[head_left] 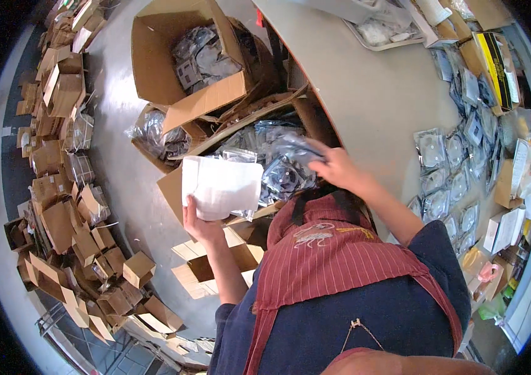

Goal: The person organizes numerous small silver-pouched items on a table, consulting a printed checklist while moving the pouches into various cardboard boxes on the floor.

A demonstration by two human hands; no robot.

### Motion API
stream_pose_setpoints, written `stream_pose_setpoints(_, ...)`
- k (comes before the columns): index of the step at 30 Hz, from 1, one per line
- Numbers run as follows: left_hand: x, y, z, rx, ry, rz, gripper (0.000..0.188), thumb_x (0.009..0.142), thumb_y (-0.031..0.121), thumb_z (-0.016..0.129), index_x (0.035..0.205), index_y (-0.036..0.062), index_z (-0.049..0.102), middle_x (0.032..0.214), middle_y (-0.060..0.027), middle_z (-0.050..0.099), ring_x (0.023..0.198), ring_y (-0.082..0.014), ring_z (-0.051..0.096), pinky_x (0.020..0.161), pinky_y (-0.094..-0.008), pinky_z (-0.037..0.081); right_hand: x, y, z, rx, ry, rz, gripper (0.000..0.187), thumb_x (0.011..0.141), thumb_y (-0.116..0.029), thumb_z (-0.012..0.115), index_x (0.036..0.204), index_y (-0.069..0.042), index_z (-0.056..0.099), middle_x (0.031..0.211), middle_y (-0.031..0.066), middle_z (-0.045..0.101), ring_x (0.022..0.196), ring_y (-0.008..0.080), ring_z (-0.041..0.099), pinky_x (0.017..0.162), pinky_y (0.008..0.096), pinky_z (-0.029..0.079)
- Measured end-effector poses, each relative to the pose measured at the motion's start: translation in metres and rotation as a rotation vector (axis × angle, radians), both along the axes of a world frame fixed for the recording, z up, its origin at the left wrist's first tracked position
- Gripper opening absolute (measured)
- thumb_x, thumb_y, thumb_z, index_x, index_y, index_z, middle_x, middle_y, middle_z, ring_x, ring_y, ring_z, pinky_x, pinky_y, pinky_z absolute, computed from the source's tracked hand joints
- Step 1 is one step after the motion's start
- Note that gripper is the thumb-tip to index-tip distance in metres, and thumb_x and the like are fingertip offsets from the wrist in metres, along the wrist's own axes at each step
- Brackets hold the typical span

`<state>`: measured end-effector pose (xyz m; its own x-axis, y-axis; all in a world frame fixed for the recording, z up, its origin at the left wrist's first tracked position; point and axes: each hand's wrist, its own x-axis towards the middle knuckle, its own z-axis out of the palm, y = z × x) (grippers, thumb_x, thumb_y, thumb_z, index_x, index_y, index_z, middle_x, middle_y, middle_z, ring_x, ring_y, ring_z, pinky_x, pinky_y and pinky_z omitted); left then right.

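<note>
In my left hand (201, 222) is a white flat packet (223, 183), gripped by its lower left edge. Whether it is paper or a pouch I cannot tell. Clear plastic peeks out below its lower right corner. My right hand (338, 169) pinches a clear plastic bag (295, 149) with something dark inside, smeared by motion. Both hands are over an open cardboard box (175, 199) filled with bagged items (281, 175), some holding coiled dark cables. The white packet covers part of the box's contents.
Ahead stands a taller open carton (153, 59) of bagged goods. A smaller open box (184, 265) sits near my left forearm. On the right, a grey table (365, 94) carries rows of bagged items (446, 181) and a tray (384, 31). Empty cartons (65, 225) pile up along the left.
</note>
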<state>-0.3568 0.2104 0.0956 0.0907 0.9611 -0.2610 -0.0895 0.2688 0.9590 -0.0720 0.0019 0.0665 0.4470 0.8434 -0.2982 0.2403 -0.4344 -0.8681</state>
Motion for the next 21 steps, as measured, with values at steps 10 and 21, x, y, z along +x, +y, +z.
stream_pose_setpoints(10,-0.011,0.019,-0.005,-0.177,-0.198,0.067,0.032,0.099,0.019,0.055,0.124,-0.0016,0.058,0.119,-0.0126,0.063,0.109,-0.0241,0.063,0.093,-0.0379,0.053,0.002,0.149,-0.146,-0.746,-1.064,0.276,0.061,0.084,-0.012,0.059,0.136,0.013,0.041,0.106,0.0362,0.065,0.09,0.0444,0.069,0.054,0.0506,0.057)
stream_pose_setpoints(21,-0.059,0.017,-0.053,-0.213,-0.087,0.16,0.035,0.096,0.02,0.059,0.124,-0.0011,0.058,0.12,-0.0124,0.064,0.11,-0.0236,0.063,0.094,-0.0378,0.051,0.053,0.178,-0.236,-0.893,-0.522,0.007,0.051,0.096,-0.016,0.045,0.146,-0.008,0.039,0.142,0.0253,0.05,0.128,0.0372,0.052,0.098,0.0519,0.047)
